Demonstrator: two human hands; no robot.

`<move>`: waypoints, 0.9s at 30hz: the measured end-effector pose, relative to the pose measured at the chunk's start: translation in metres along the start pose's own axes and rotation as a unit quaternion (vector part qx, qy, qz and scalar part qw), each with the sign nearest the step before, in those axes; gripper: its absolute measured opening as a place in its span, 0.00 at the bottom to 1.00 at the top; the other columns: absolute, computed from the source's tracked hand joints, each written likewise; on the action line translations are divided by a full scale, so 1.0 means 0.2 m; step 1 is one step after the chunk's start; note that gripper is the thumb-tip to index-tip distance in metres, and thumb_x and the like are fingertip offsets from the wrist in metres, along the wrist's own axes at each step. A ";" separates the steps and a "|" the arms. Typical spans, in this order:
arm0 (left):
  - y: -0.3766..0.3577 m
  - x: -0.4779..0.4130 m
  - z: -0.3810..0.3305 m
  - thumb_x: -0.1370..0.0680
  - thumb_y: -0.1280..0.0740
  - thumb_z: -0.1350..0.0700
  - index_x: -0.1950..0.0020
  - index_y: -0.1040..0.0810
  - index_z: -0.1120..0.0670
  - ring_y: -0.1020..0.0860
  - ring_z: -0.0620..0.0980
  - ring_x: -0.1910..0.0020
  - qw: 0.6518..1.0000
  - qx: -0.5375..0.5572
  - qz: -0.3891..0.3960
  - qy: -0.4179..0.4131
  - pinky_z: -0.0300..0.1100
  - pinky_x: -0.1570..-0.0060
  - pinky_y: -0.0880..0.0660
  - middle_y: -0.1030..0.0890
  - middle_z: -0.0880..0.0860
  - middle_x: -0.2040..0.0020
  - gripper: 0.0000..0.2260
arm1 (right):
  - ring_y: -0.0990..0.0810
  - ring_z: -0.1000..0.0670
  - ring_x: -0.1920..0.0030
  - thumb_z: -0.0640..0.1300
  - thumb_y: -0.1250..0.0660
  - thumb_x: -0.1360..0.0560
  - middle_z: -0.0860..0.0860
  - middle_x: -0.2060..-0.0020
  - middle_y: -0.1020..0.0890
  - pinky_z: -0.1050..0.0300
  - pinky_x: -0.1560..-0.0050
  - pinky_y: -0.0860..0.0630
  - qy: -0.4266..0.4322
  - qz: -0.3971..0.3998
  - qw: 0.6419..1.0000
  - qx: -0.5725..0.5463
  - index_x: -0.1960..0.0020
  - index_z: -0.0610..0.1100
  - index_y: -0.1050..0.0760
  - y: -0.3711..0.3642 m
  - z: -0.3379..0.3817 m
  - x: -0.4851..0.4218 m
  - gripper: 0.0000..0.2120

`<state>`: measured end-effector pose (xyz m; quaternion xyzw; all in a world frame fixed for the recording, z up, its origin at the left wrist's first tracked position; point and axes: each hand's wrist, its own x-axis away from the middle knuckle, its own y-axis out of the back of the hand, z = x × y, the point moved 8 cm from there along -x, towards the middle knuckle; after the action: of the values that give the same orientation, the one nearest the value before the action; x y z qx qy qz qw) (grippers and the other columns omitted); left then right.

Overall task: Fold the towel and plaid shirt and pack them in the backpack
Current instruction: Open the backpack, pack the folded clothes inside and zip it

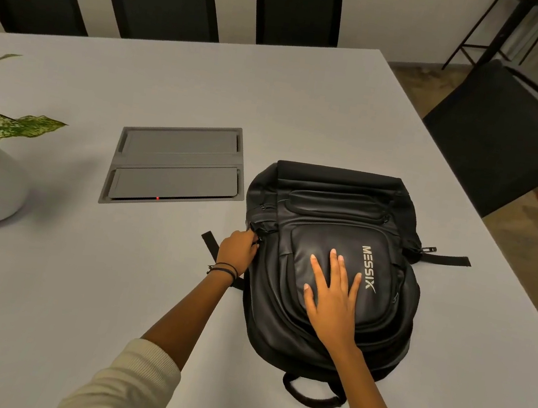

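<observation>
Lying flat on the tabletop (77, 280), right of the middle, is our black backpack (338, 213). Our right hand (333, 299) presses on its front with fingers straight and spread. Our left hand (236, 251) pinches a zipper pull (257, 237) on the bag's left side. We see no towel or shirt, so we guess they are packed and only zipping is left.

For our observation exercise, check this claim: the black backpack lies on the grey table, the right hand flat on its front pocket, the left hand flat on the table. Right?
One error: in the head view the left hand is not flat on the table; its fingers curl on the side of the black backpack. The rest holds.
</observation>
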<state>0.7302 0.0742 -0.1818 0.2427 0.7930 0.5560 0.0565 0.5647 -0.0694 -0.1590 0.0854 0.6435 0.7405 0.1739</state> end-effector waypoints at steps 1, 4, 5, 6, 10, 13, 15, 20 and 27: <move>0.00 0.00 0.00 0.19 0.42 0.55 0.44 0.26 0.60 0.23 0.60 0.50 1.000 -0.006 0.002 -0.002 0.49 0.53 0.26 0.21 0.61 0.48 0.11 | 0.42 0.44 0.27 0.55 0.52 0.24 0.42 0.27 0.38 0.36 0.31 0.47 0.000 0.000 1.000 -0.001 0.27 0.51 0.40 0.00 0.00 0.00 0.26; -0.01 0.02 -0.02 0.19 0.44 0.54 0.44 0.25 0.59 0.24 0.59 0.50 1.000 -0.016 0.004 -0.014 0.50 0.51 0.25 0.21 0.61 0.48 0.12 | 0.43 0.43 0.27 0.55 0.52 0.24 0.43 0.27 0.39 0.36 0.31 0.47 0.000 0.000 1.000 -0.007 0.27 0.51 0.40 0.00 0.00 0.00 0.26; -0.01 0.02 -0.02 0.19 0.44 0.54 0.44 0.25 0.59 0.24 0.59 0.49 1.000 -0.022 0.005 -0.019 0.50 0.51 0.26 0.21 0.60 0.48 0.12 | 0.43 0.44 0.27 0.55 0.52 0.24 0.43 0.27 0.38 0.36 0.31 0.47 -0.001 0.000 1.000 -0.008 0.27 0.51 0.40 0.00 0.00 0.00 0.26; -0.01 0.02 -0.02 0.19 0.45 0.54 0.44 0.26 0.59 0.24 0.59 0.49 0.999 -0.027 0.004 -0.023 0.49 0.51 0.26 0.21 0.60 0.47 0.12 | 0.43 0.44 0.27 0.55 0.52 0.24 0.42 0.27 0.38 0.36 0.31 0.47 0.000 -0.002 1.000 -0.010 0.27 0.51 0.40 0.00 0.00 0.00 0.26; 0.01 0.03 -0.03 0.19 0.44 0.55 0.42 0.26 0.59 0.25 0.58 0.47 0.998 -0.047 0.009 -0.044 0.49 0.49 0.27 0.22 0.59 0.46 0.12 | 0.43 0.43 0.27 0.55 0.51 0.24 0.42 0.27 0.39 0.35 0.31 0.47 0.003 -0.004 1.000 -0.023 0.27 0.50 0.40 0.00 0.00 0.00 0.26; 0.02 0.04 -0.04 0.19 0.45 0.56 0.41 0.26 0.58 0.25 0.57 0.47 0.997 -0.056 0.016 -0.059 0.48 0.49 0.27 0.22 0.58 0.45 0.12 | 0.43 0.42 0.27 0.55 0.52 0.24 0.42 0.27 0.39 0.34 0.31 0.48 0.001 0.001 1.000 -0.023 0.27 0.50 0.40 -0.01 0.00 0.00 0.26; 0.03 0.06 -0.05 0.19 0.45 0.56 0.41 0.26 0.58 0.25 0.57 0.47 0.996 -0.060 0.016 -0.063 0.47 0.49 0.28 0.22 0.58 0.45 0.12 | 0.43 0.42 0.27 0.55 0.52 0.24 0.42 0.27 0.39 0.34 0.32 0.47 -0.001 0.004 1.000 -0.023 0.27 0.50 0.40 -0.01 0.00 0.00 0.26; 0.05 0.10 -0.06 0.19 0.45 0.56 0.43 0.25 0.58 0.24 0.56 0.49 0.997 -0.046 0.010 -0.069 0.46 0.51 0.28 0.21 0.58 0.47 0.12 | 0.43 0.43 0.27 0.55 0.53 0.24 0.42 0.27 0.39 0.35 0.32 0.49 -0.003 0.014 1.000 -0.021 0.27 0.50 0.40 -0.01 0.00 0.00 0.26; 0.10 0.14 -0.05 0.18 0.45 0.55 0.41 0.25 0.57 0.24 0.55 0.48 0.994 -0.052 0.015 -0.090 0.46 0.46 0.27 0.21 0.57 0.46 0.13 | 0.42 0.42 0.27 0.55 0.52 0.24 0.42 0.27 0.39 0.35 0.32 0.48 -0.006 0.033 0.999 -0.023 0.27 0.50 0.40 0.00 -0.01 0.01 0.26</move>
<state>0.7082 0.0834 -0.1549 0.3005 0.7509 0.5730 0.1321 0.5623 -0.0696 -0.1590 0.1068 0.6222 0.7597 0.1556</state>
